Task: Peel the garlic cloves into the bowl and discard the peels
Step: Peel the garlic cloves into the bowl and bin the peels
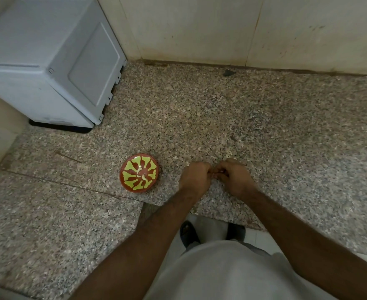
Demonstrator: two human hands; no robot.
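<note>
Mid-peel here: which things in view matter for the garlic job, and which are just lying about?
Job: left hand and right hand, both pinching a garlic clove; red and yellow bowl holding peeled cloves.

Lying about: grey appliance; dark chip by the wall.

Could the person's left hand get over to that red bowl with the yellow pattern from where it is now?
Probably yes. The red bowl with the yellow pattern sits just left of the left hand on the speckled granite counter, with bare counter between. That hand looks busy pinching something small, though.
</note>
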